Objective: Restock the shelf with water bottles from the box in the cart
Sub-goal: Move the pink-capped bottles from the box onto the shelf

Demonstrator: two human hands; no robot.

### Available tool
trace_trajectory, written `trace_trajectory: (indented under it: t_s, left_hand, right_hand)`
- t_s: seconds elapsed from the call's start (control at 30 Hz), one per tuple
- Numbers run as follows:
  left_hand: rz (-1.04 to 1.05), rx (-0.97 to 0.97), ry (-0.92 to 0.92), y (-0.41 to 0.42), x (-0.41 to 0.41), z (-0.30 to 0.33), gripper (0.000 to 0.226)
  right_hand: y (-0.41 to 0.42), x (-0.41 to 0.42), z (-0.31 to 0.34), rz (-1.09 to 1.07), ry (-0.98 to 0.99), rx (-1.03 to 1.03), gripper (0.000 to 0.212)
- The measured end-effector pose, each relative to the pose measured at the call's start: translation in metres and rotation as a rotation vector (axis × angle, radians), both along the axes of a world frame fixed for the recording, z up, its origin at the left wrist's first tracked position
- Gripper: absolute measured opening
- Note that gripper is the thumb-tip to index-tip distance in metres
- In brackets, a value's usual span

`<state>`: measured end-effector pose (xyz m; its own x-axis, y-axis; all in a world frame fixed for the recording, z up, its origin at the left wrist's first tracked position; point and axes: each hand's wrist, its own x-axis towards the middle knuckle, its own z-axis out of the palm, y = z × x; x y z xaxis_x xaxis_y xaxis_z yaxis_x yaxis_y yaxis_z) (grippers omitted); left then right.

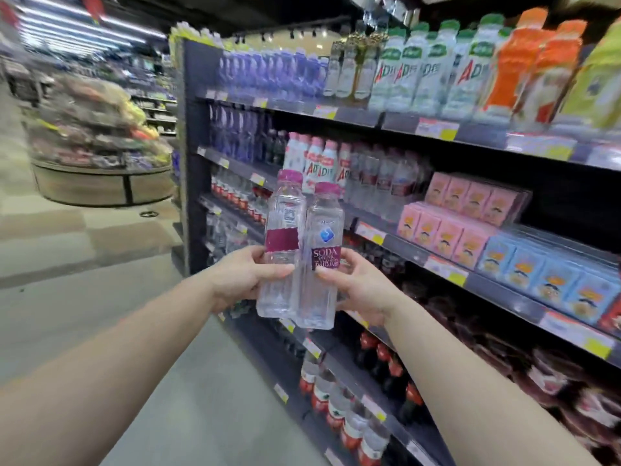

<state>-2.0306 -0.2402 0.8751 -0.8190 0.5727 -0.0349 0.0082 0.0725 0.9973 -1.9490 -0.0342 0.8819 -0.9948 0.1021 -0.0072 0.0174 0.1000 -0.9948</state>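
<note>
A: Clear plastic, with dark pink caps. Two bottles, side by side and touching, both standing up straight in the air.

B: Who holds them?

A: The left hand (247, 279) is wrapped tight around the left bottle (281, 243), with the thumb across its front. The right hand (361, 284) is clamped on the right bottle (322, 257), thumb on the front too.

B: What is on the bottles?

A: The left one shows a plain dark pink label. The right one says SODA in white letters, with a small blue mark above.

B: Where are they?

A: In front of the shelf (497, 284), near its left end, not on any board (they hang out over the aisle). Behind them stand pink-capped bottles (314, 156) on a middle board.

B: What else is there?

A: Pink boxes (447, 227) and blue boxes (551, 280) sit along the front edge of the boards to the right. Red-labelled bottles (339, 408) stand near the bottom. Tall orange bottles (524, 62) are up at the top right corner. It is all a bit blurry.
</note>
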Motion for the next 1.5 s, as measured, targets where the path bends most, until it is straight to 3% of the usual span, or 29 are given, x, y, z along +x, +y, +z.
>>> trace_trajectory:
  t_s: [0.13, 0.3, 0.5, 0.77, 0.93, 1.03, 1.2, 1.3, 1.5]
  left_hand:
    - [0.026, 0.015, 0.066, 0.018, -0.072, 0.003, 0.042]
    - [0.041, -0.023, 0.123, 0.051, -0.168, 0.013, 0.113]
    - [0.026, -0.015, 0.114, 0.088, -0.258, 0.020, 0.120]
    - [-0.146, -0.007, 0.132, 0.142, -0.375, 0.032, 0.127]
    - [-0.336, -0.111, 0.193, 0.155, -0.453, 0.033, 0.117]
    - [-0.456, -0.100, 0.258, 0.162, -0.488, 0.036, 0.089]
    - [-0.575, -0.025, 0.251, 0.172, -0.509, 0.038, 0.060]
    - [-0.625, -0.035, 0.269, 0.178, -0.520, 0.037, 0.066]
    - [-0.653, -0.022, 0.250, 0.188, -0.522, 0.034, 0.054]
  right_hand:
    - [0.016, -0.073, 0.005, -0.033, 0.058, 0.021, 0.047]
    - [0.053, -0.161, 0.017, -0.105, 0.065, 0.044, 0.046]
    - [0.100, -0.235, 0.030, -0.277, 0.111, 0.088, 0.053]
    - [0.150, -0.316, 0.037, -0.609, 0.198, 0.150, 0.078]
    - [0.161, -0.368, 0.033, -0.807, 0.225, 0.163, 0.084]
    - [0.163, -0.397, 0.029, -0.905, 0.229, 0.174, 0.082]
    - [0.165, -0.420, 0.023, -0.999, 0.206, 0.175, 0.080]
    - [0.163, -0.429, 0.016, -1.032, 0.181, 0.185, 0.083]
    - [0.157, -0.425, 0.024, -1.040, 0.075, 0.350, 0.078]
